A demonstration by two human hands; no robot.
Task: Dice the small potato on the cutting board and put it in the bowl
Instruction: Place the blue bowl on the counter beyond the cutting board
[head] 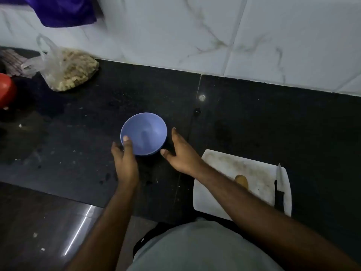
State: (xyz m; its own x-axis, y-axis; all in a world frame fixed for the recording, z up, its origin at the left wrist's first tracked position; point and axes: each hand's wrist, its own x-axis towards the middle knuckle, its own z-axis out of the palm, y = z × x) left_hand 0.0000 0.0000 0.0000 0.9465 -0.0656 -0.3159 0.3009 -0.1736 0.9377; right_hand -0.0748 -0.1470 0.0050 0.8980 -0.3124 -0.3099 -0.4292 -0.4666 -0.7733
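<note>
An empty blue bowl (pixel 148 132) stands on the black counter in the middle of the view. My left hand (pixel 126 163) holds its near-left rim, thumb over the edge and fingers outside. Just right of the bowl is my right hand (pixel 182 153), fingers straight and holding nothing, its thumb close to the bowl's wall. A white cutting board (pixel 261 173) lies at the lower right, partly under my right forearm. On it sit a small whole potato (pixel 241 180) and, along its right side, a black-handled knife (pixel 279 184).
A clear plastic bag of pale food pieces (pixel 68 71) lies at the back left by the tiled wall. A red object (pixel 6 90) sits at the far left edge. Purple cloth (pixel 64 10) hangs at top left. The counter's front edge runs just below my forearms.
</note>
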